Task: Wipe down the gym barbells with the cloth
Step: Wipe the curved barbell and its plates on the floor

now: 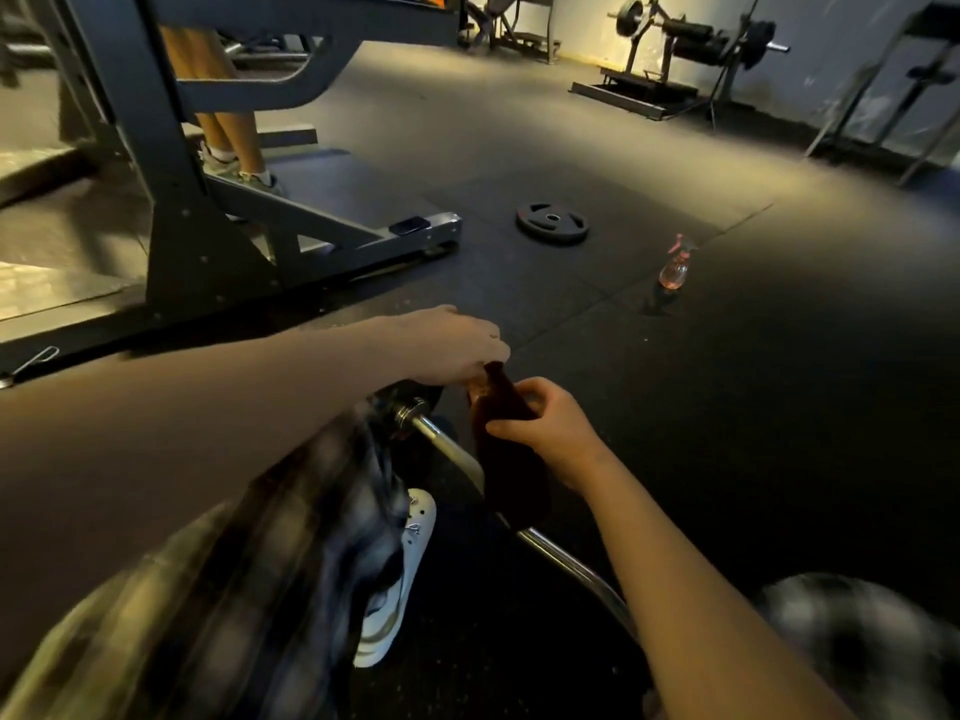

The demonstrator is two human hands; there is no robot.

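Note:
A chrome barbell (452, 449) lies on the black floor and runs from under my left hand down toward the lower right. A dark brown cloth (511, 459) hangs over the bar. My left hand (452, 345) pinches the cloth's top corner. My right hand (545, 418) grips the cloth's right edge, thumb on its front. The cloth hides the stretch of bar behind it, and my knee in plaid trousers covers the bar's collar end.
A pink spray bottle (675, 267) stands on the floor to the right. A black weight plate (551, 223) lies flat beyond it. A grey rack frame (218, 215) with another person's legs (228, 127) behind it fills the left. Machines stand along the far wall.

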